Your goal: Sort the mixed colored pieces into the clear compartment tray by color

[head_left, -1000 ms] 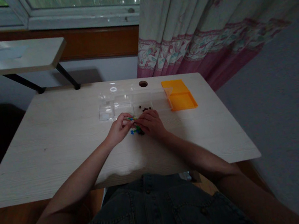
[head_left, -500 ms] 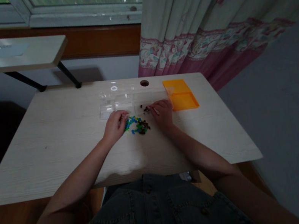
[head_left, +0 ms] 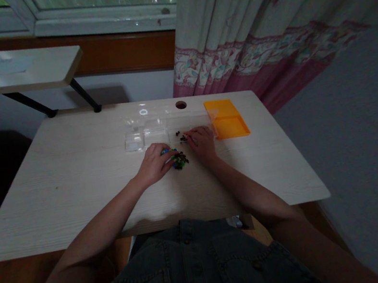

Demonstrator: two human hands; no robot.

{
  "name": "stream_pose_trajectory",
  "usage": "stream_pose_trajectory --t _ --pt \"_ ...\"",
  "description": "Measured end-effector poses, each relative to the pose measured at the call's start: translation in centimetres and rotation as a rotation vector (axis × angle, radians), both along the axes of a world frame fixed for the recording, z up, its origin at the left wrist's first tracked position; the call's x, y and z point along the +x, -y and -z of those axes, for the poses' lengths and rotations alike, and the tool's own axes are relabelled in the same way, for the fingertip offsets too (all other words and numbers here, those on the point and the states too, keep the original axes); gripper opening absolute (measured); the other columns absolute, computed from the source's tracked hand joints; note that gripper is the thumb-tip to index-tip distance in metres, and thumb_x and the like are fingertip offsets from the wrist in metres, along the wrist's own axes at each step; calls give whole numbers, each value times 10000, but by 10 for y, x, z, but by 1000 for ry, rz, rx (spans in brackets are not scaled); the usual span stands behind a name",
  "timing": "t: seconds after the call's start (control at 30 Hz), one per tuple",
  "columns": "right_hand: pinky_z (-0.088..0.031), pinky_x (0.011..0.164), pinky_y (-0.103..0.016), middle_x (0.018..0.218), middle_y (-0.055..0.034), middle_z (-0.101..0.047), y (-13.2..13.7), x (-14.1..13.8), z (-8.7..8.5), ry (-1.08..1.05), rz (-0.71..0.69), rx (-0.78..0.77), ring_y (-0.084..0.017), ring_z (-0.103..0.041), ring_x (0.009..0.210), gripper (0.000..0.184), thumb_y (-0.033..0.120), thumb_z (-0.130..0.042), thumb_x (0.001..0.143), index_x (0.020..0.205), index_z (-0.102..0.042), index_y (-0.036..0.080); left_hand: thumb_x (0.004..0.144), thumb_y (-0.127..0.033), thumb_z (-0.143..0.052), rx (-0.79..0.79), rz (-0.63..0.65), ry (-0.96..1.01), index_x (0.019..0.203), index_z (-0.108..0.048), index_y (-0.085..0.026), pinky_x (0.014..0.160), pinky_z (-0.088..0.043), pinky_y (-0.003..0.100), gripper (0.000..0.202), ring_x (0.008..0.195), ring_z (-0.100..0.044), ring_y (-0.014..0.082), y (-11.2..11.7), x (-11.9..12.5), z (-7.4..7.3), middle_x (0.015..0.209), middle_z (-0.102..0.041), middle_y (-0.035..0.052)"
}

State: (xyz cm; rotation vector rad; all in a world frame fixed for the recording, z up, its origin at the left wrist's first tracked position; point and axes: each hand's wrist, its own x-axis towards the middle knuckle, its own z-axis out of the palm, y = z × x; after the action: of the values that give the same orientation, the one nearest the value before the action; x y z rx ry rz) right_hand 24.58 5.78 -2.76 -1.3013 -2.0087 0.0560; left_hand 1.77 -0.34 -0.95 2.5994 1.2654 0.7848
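A small heap of tiny blue, green and dark brown pieces [head_left: 179, 160] lies on the desk. My left hand [head_left: 156, 163] reaches over the heap from the left, its thumb and fingers apart and touching the pieces; it covers part of them. Behind the heap stands a clear plastic compartment box [head_left: 156, 136]. My right hand [head_left: 203, 143] rests at the box's right front, fingertips pinched together; what is between them is too small to make out. Several dark brown pieces [head_left: 183, 138] lie in the box compartment just left of those fingertips.
An open orange case [head_left: 231, 127] lies right of the clear box, partly touching it. Behind the box is a round cable hole [head_left: 181, 105] in the pale desk [head_left: 82, 180]. A raised shelf [head_left: 33, 66] stands at the back left, and a curtain [head_left: 219, 63] hangs behind.
My left hand has moved right and slightly nearer, from the heap's left edge onto the heap, and its fingers have spread. My right hand has hardly moved.
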Motion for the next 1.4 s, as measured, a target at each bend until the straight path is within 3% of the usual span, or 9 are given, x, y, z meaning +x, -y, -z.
stream_pose_trajectory --t 0.17,1.0,1.2,1.4 --pt "-351 973 -408 1024 -72 -677 2 -1 -1 2 -4 -11 -235 -523 1062 252 340 -528 954 1062 -727 230 931 -225 -504 35 -17 -42 1178 -667 -295 932 -405 427 304 1098 -465 259 -1 1 2 1187 -565 96" --pt "-391 952 -398 968 -59 -691 4 -1 0 6 -98 73 -221 -557 1012 225 330 -531 954 996 -726 226 897 -322 -593 -31 -86 74 973 -683 -206 919 -414 412 165 1028 -519 249 -4 -6 3 1035 -620 84" --pt "-394 965 -388 992 -47 -694 16 -6 -2 48 -253 140 -208 -560 1036 191 294 -562 935 1032 -722 257 894 -345 -604 -27 -115 178 947 -683 -207 904 -424 402 168 979 -535 226 -7 -8 4 973 -627 68" --pt "-351 1012 -393 995 -31 -703 27 -18 -3 137 -386 161 -207 -555 1086 215 353 -620 906 1092 -710 293 908 -386 -575 -82 -143 292 909 -679 -200 899 -424 393 213 954 -556 219 -8 -8 2 934 -636 64"
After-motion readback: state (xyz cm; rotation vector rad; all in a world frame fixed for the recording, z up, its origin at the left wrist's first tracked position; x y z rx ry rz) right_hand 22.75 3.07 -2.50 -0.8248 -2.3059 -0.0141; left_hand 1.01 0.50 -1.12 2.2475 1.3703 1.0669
